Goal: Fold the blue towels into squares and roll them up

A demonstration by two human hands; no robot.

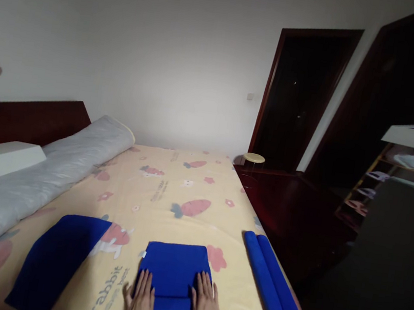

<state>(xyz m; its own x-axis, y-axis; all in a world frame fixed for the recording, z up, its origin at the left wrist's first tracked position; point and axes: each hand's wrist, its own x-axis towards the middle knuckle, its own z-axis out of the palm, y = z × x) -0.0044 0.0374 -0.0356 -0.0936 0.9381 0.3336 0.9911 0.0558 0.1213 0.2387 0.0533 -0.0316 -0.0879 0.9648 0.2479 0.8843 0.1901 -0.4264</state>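
Observation:
A blue cloth [176,269] lies flat on the bed in front of me, its near edge folded over into a narrow band. My left hand [141,298] rests on its left near corner, fingers stretched out. On the right near corner lies my right hand [206,302], also flat with the fingers extended. A small white tag shows at the cloth's left edge. To the left, another blue cloth [58,262] is spread out on the sheet. Two rolled blue cloths [269,283] lie side by side at the right, with pale tags at their near ends.
The bed has a cream sheet [172,176] printed with carrots and rabbits. A long grey bolster [70,155] and a white box [4,161] lie by the dark headboard [26,117]. Beyond the bed's right edge stand a round stool [254,158] and a shelf rack [373,190].

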